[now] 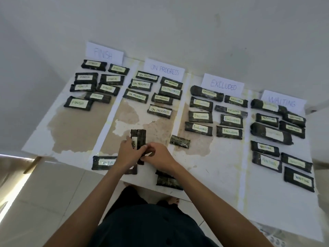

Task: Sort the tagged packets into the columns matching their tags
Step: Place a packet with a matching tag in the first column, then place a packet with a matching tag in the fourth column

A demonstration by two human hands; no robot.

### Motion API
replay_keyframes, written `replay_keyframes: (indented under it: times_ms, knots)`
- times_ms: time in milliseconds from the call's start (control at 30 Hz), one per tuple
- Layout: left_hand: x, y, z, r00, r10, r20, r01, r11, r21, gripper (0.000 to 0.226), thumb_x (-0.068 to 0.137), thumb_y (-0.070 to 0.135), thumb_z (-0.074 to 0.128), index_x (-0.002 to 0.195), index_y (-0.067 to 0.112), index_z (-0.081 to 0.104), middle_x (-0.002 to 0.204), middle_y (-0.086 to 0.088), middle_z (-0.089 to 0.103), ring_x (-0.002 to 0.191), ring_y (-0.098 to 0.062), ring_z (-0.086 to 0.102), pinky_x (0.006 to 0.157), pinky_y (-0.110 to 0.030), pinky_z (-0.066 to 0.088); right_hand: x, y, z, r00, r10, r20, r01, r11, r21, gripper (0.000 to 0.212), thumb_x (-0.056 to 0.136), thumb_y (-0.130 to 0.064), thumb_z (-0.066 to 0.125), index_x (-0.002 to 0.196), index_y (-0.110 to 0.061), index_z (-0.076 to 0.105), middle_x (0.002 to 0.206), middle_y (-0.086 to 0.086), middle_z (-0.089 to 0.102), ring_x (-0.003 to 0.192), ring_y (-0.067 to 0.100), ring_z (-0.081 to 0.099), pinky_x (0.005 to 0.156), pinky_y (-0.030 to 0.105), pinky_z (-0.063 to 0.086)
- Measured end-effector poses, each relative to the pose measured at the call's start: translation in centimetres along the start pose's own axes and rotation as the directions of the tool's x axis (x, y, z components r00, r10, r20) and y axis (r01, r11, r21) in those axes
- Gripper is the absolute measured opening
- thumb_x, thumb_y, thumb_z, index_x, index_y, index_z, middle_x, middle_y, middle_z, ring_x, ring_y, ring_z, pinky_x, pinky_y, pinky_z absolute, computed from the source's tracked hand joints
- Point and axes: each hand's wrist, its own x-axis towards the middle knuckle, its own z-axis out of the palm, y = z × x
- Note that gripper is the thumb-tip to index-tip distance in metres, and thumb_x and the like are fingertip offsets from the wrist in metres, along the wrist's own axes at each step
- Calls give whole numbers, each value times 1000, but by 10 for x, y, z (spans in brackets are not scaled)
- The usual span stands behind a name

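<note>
1. Packets are mostly sorted, by my reading. On the desk (222, 175), ON PROGRESS packets (142, 84) lie just below the ON PROGRESS sign (164, 70). FINISH packets (86, 77) lie to the left of that sign, under the FINISH sign (104, 52). EXCLUDED packets (231, 120) lie to its right, under the EXCLUDED sign (223, 85). WAITING packets (267, 147) lie farthest right of it, under the WAITING sign (283, 102).
2. A few are left, all well below the ON PROGRESS sign toward the person:
   - a stray WAITING packet (103, 163), below and left of the sign;
   - a tagless-side packet (179, 142), below and slightly right;
   - a small stack (169, 181) at the desk's near edge, its tags hidden;
   - another packet, largely covered by the left forearm.
3. The FINISH-tagged packet (138, 138) is in hand, straight below the ON PROGRESS sign, so it is in the wrong column. The left hand (127, 155) has its fingers curled round the packet's side, and the right hand (159, 155) pinches its near end.
4. Likely next: carry it left of the sign into the FINISH group.
</note>
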Motion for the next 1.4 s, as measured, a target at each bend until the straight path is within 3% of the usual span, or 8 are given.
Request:
replay_keyframes:
  times_ms: [100,300,467,667,800,1000,1167,1400]
  knots:
    - [0,-3,-27,993,101,-62,-100,995,29,53,76,32,72,120,13,47,98,-6,53,92,-25,56,66,-28,43,17,-12,13,999,-31,29,33,996,-81,24,81,-17,67,104,-12,66,102,4,69,94,15,64,83,33,54]
    - [31,-26,-98,978,207,-20,-203,970,136,63,62,14,76,120,16,49,101,-1,58,91,-22,58,74,-35,51,58,-39,31,1000,-5,-11,3,987,-163,36,86,-19,61,121,-17,58,112,0,64,90,11,57,78,20,43]
    - [90,-49,-141,938,339,67,-338,860,381,71,58,8,74,124,12,50,116,-11,48,103,-29,49,87,-43,48,99,-50,45,997,41,-67,-56,971,-231,37,88,-19,59,125,-18,55,120,1,59,92,13,54,81,23,43]
    - [155,-64,-155,876,450,176,-463,677,573,67,63,5,73,127,13,52,118,-11,50,103,-33,50,86,-43,47,147,-51,62,992,86,-94,-112,944,-311,40,88,-16,56,128,-15,53,128,7,53,114,21,52,96,31,43]
    - [180,-68,-151,833,504,228,-529,606,594,63,70,0,68,130,8,50,125,-16,50,113,-37,47,91,-46,45,172,-47,76,988,79,-136,-120,936,-332,38,87,-15,58,125,-14,56,129,7,51,116,23,50,98,33,43]
    - [204,-82,-165,848,493,194,-500,625,599,65,72,-5,63,134,8,48,132,-15,46,120,-36,42,92,-47,44,196,-41,89,984,-6,-179,-73,898,-434,36,86,-14,57,121,-14,58,124,8,49,119,27,41,99,35,40]
    - [214,-90,-178,857,473,202,-491,635,596,70,73,-8,60,139,10,42,138,-15,40,127,-34,36,101,-44,41,204,-42,97,956,-175,-234,-1,799,-601,35,81,-17,60,116,-11,60,119,13,47,107,30,42,92,42,43]
    - [219,-94,-181,833,503,229,-529,605,596,74,71,-13,59,139,9,41,138,-17,38,126,-36,37,101,-45,40,205,-34,102,941,-240,-240,-6,695,-719,38,74,-22,60,112,-15,58,124,12,48,106,31,45,86,41,42]
